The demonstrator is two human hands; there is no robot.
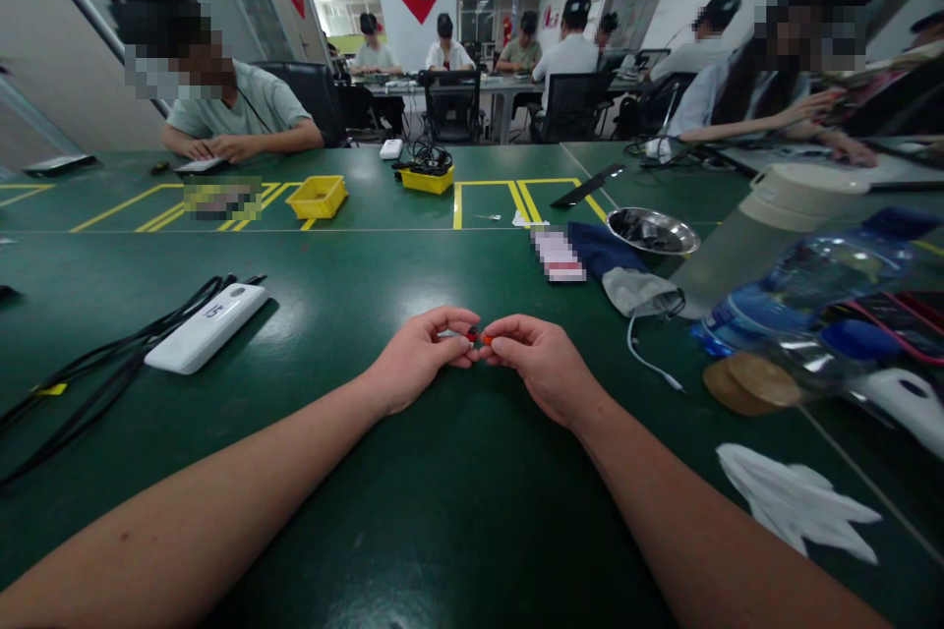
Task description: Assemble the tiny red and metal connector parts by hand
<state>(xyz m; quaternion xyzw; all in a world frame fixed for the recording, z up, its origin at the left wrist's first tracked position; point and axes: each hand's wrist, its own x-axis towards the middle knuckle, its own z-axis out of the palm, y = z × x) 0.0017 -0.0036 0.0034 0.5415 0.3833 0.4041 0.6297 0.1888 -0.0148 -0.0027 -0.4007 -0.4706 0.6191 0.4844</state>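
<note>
Pinching a small red piece (472, 337) in the left hand (417, 359), right at the fingertips, with the thumb on the near side and the bent fingers curled over from beyond. Gripping likewise a small orange piece (488, 340) in the right hand (544, 364), caught between thumb and forefinger and showing at the side toward the other hand. Holding both sets of fingertips close together above the green table (383, 531), nearly tip to tip, with the two pieces facing each other near the middle of the view. Unable to tell whether the pieces touch, or what exactly to call them, with so much covered by the fingers.

Having to the left, well apart from the hands, a white oblong device (206, 329) with black cables (125, 354) alongside. Seeing beyond the right hand a dark blue and grey pouch (601, 246), a metal bowl (653, 234) with dark contents, a tall flask (759, 226) and a clear bottle (811, 265). Finding a crumpled white cloth or glove (796, 501) beside the right forearm. Facing, farther across, a yellow bin (319, 197) and another yellow bin (432, 182) heaped with black cords (426, 160).
</note>
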